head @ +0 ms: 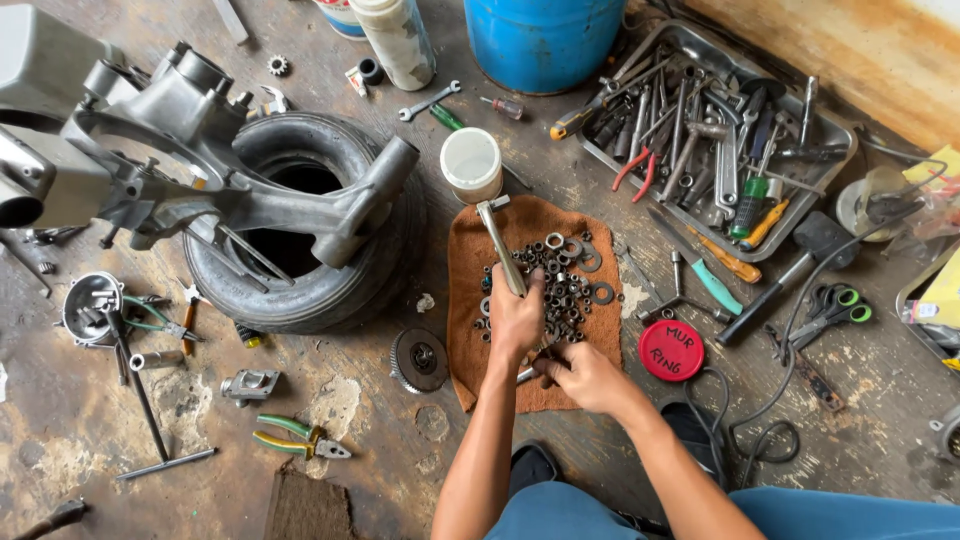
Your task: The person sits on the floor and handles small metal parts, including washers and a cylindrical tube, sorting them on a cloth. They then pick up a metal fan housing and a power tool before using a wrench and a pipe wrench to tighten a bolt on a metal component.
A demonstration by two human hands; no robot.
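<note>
My left hand (517,320) grips the shaft of a long metal wrench (498,243), whose head points up toward a white plastic jar (472,163). My right hand (580,375) pinches the wrench's lower end near the front of a brown cloth (470,290). On the cloth lies a pile of nuts and washers (565,280), just right of my left hand.
A black tyre (320,290) carrying a grey engine casing (190,160) sits to the left. A metal tray of tools (700,130) stands at the upper right, a blue drum (540,40) at the top, a red lid (671,350) right of the cloth. Pliers (295,437) lie on the floor.
</note>
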